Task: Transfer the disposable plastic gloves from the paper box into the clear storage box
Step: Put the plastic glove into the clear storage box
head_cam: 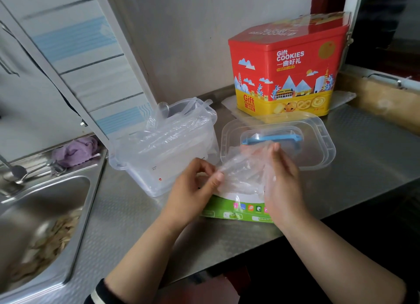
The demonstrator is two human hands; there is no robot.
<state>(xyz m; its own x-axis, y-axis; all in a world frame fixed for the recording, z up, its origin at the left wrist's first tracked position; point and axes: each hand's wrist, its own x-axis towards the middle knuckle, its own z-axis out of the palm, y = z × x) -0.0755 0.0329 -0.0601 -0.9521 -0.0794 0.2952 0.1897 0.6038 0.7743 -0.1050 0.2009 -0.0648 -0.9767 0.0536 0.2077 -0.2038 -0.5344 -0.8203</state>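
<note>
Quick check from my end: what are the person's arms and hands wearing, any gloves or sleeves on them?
Both hands, the left hand and the right hand, are bare, with no rings or watch visible. Forearms are bare too. Only the left arm shows a dark sleeve cuff with a pale stripe at the frame's bottom edge.

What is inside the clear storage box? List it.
The clear storage box holds crumpled clear plastic gloves, some spilling over its rim. Anything beneath them at the bottom is covered and cannot be made out.
</note>
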